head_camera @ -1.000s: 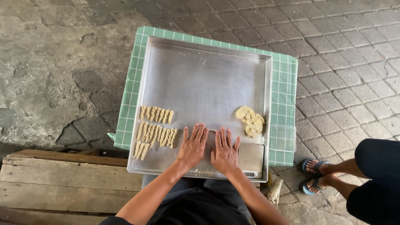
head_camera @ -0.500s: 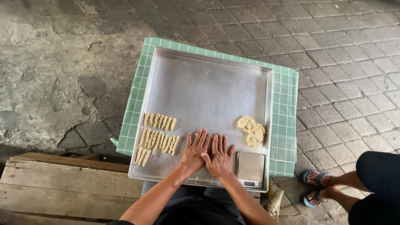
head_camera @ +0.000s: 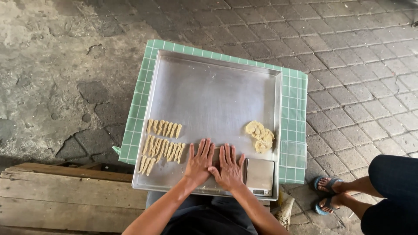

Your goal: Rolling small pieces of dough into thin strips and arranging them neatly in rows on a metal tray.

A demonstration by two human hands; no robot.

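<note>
Both hands lie flat, fingers spread, side by side at the near edge of the metal tray (head_camera: 209,91): left hand (head_camera: 199,163), right hand (head_camera: 228,167), seemingly rolling dough beneath the palms. Finished dough sticks (head_camera: 162,143) line the near-left corner; the dough lump (head_camera: 260,135) waits near the right edge, beside a small scale (head_camera: 259,176). The roll likely calls for even pressure.

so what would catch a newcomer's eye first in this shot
Most striking is the big shiny metal tray on a green tiled table, with the left hand and right hand pressed flat side by side at its near edge. Rows of small dough sticks lie at the tray's left, a pale dough lump at its right, above a small scale.
</note>
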